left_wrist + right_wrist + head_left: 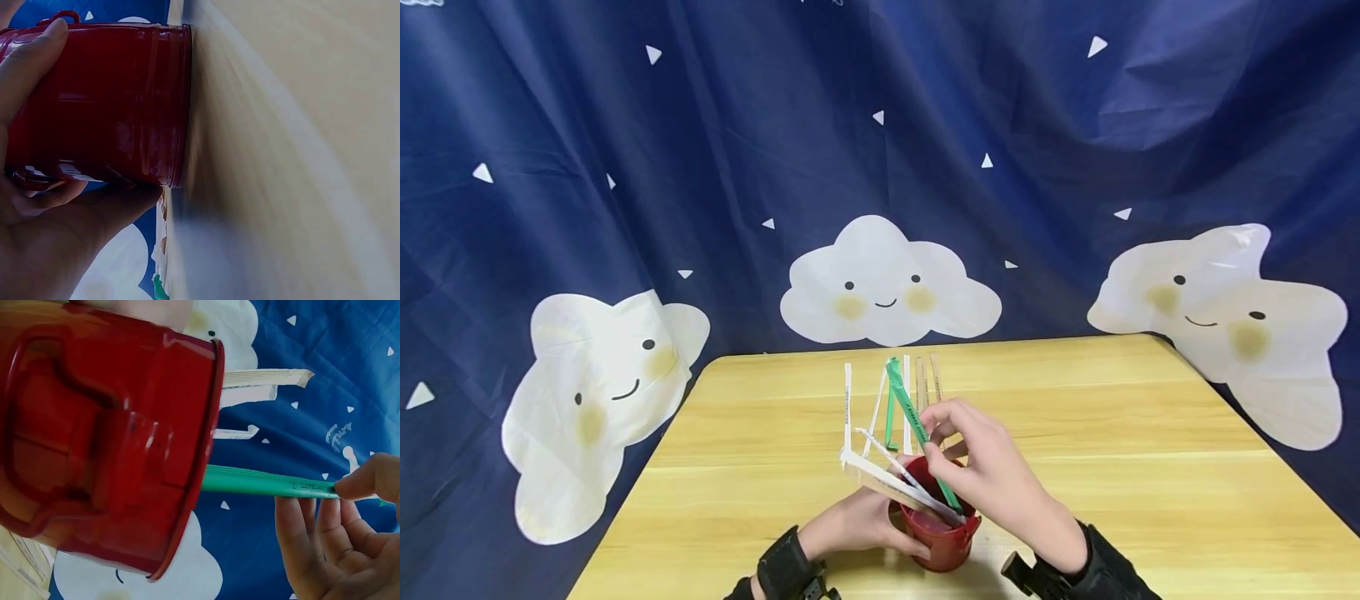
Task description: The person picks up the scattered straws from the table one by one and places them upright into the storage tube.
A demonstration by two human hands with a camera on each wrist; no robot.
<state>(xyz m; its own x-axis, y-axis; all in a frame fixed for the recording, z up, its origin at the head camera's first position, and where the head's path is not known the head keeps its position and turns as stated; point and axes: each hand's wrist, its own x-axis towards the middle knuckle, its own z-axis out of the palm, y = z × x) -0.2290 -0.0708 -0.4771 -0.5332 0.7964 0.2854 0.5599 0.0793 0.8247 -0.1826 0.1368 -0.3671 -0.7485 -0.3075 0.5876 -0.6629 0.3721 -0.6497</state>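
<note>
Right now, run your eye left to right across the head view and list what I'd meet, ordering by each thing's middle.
Leftmost smiling cloud → left hand → red bucket → right hand → rightmost smiling cloud.

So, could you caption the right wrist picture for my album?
A right hand pinches a green strip that pokes out of a red bucket, paler strips alongside.

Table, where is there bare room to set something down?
The table is bare on the left, between its left edge and the straws, and on the right, between the right hand and the right edge. Crowded: the middle, with the bucket, left hand and straws.
</note>
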